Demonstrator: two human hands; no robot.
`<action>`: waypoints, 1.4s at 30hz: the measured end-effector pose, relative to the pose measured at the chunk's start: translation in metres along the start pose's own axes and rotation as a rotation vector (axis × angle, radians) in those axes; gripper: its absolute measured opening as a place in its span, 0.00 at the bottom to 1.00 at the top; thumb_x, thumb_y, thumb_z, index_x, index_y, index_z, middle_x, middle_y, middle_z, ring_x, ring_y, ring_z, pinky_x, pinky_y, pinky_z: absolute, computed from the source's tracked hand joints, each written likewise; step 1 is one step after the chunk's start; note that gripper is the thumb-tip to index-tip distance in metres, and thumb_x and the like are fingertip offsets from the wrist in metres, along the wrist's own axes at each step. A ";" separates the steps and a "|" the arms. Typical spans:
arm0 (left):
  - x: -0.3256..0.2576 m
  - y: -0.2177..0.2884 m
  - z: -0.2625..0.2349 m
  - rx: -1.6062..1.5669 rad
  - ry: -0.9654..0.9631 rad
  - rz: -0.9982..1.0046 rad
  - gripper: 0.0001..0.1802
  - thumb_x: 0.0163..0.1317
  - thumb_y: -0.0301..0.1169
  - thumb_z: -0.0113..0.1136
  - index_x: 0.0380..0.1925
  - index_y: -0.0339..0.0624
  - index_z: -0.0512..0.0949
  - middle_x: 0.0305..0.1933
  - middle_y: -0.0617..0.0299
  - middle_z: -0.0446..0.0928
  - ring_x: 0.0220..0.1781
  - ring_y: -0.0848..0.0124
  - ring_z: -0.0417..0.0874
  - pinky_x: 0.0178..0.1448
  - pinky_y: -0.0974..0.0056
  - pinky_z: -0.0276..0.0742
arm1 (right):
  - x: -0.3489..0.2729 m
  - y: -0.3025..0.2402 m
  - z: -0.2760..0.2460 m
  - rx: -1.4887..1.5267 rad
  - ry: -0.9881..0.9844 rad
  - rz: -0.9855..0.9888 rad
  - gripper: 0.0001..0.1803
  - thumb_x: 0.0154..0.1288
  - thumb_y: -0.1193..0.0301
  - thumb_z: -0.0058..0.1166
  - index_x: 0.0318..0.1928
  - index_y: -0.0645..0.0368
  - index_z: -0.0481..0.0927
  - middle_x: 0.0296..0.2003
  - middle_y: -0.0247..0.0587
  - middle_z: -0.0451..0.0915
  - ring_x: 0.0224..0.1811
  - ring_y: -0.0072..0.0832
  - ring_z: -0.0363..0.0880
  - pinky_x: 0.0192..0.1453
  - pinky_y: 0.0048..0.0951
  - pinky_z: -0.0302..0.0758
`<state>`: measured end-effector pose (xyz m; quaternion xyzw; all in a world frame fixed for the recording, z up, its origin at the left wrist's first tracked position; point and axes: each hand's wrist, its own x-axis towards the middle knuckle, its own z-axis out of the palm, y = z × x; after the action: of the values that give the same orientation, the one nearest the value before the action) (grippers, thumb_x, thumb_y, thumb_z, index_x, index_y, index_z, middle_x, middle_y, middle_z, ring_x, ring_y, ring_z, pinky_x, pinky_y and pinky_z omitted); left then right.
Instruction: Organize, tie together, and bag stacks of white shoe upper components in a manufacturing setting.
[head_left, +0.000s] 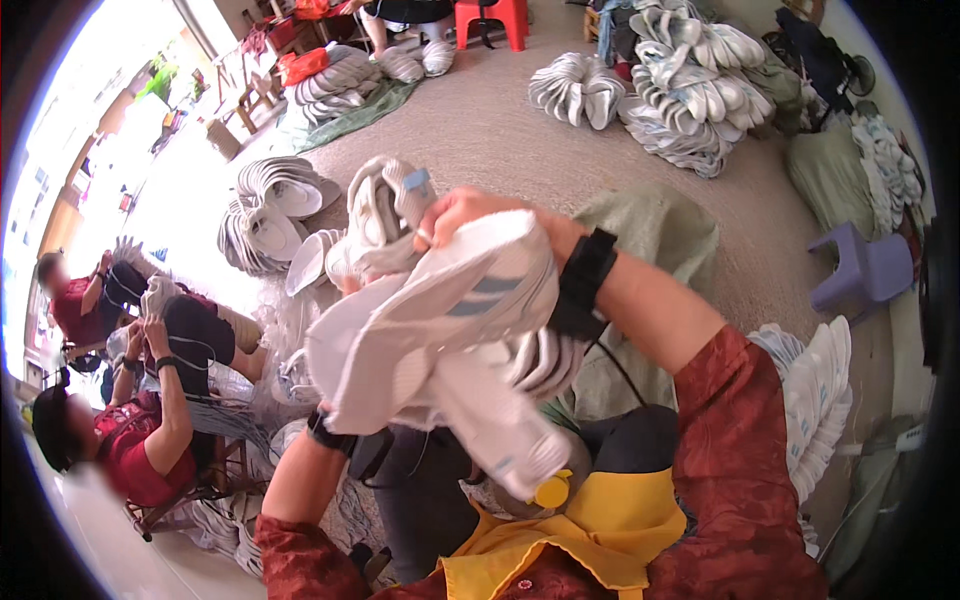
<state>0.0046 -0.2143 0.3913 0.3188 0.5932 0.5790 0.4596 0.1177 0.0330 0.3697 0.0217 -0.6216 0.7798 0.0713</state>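
Note:
In front of my chest I hold up a bundle of white shoe uppers [420, 330] with blue-grey stripes. My right hand [462, 215] is closed on the bundle's top edge, with a black band on its wrist. My left forearm [305, 475] reaches up from below, and its hand is mostly hidden behind the bundle, so its fingers cannot be made out. Just beyond the bundle is a cluster of nested uppers [385, 215] with a light blue patch. More nested uppers [545, 360] show below my right wrist, over my lap.
Stacks of uppers lie on the floor ahead left [265, 225] and at the far right [695, 80]. A purple stool [865, 265] and leaning uppers [815, 390] stand right. Two seated people in red [150, 445] work at left. Green sacking [650, 235] lies ahead.

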 end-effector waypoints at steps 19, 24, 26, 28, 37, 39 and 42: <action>0.076 -0.234 -0.163 -0.018 0.190 -0.495 0.14 0.69 0.39 0.60 0.39 0.40 0.74 0.43 0.53 0.83 0.46 0.65 0.85 0.52 0.60 0.82 | -0.092 0.327 0.014 -1.465 -0.385 0.405 0.10 0.49 0.73 0.57 0.34 0.59 0.87 0.43 0.47 0.83 0.59 0.45 0.72 0.61 0.47 0.67; 0.114 -0.241 -0.141 0.685 0.180 -0.358 0.27 0.56 0.47 0.72 0.44 0.38 0.72 0.45 0.54 0.81 0.49 0.62 0.82 0.55 0.59 0.78 | -0.102 0.327 -0.010 -1.101 -0.275 0.425 0.12 0.44 0.78 0.56 0.33 0.57 0.85 0.38 0.48 0.80 0.54 0.47 0.73 0.59 0.42 0.69; 0.125 -0.255 -0.135 0.836 0.237 0.053 0.38 0.44 0.49 0.78 0.46 0.38 0.69 0.49 0.47 0.77 0.54 0.54 0.79 0.58 0.55 0.74 | -0.105 0.322 -0.009 -1.051 -0.355 0.343 0.13 0.42 0.80 0.56 0.33 0.59 0.84 0.39 0.49 0.79 0.53 0.46 0.73 0.60 0.42 0.69; 0.135 -0.265 -0.132 0.844 0.182 0.086 0.45 0.40 0.50 0.79 0.52 0.37 0.67 0.55 0.44 0.73 0.60 0.51 0.74 0.64 0.53 0.69 | -0.114 0.321 -0.008 -1.061 -0.364 0.273 0.12 0.42 0.81 0.55 0.32 0.60 0.83 0.39 0.50 0.79 0.53 0.46 0.73 0.60 0.42 0.68; 0.148 -0.251 -0.115 1.197 -0.192 -0.105 0.52 0.30 0.56 0.80 0.49 0.32 0.69 0.48 0.43 0.76 0.54 0.50 0.76 0.59 0.53 0.71 | -0.123 0.312 -0.009 -1.005 0.030 -0.053 0.20 0.45 0.82 0.55 0.44 0.62 0.75 0.45 0.53 0.74 0.52 0.52 0.72 0.61 0.45 0.68; 0.146 -0.249 -0.107 1.211 -0.250 -0.115 0.50 0.30 0.57 0.80 0.47 0.31 0.71 0.46 0.42 0.77 0.52 0.50 0.78 0.58 0.53 0.73 | -0.120 0.299 0.001 -1.076 0.180 0.071 0.20 0.46 0.81 0.56 0.44 0.63 0.74 0.45 0.53 0.74 0.52 0.52 0.71 0.61 0.46 0.68; 0.146 -0.247 -0.090 1.231 -0.381 -0.294 0.47 0.31 0.61 0.78 0.40 0.30 0.76 0.41 0.40 0.81 0.47 0.49 0.82 0.54 0.54 0.76 | -0.120 0.303 0.003 -1.140 0.385 0.384 0.19 0.51 0.76 0.58 0.45 0.67 0.72 0.43 0.59 0.75 0.50 0.56 0.73 0.57 0.49 0.71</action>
<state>-0.0939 -0.1480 0.1150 0.5360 0.7615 -0.0012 0.3645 0.1939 -0.0460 0.0625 -0.2722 -0.9082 0.3151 0.0410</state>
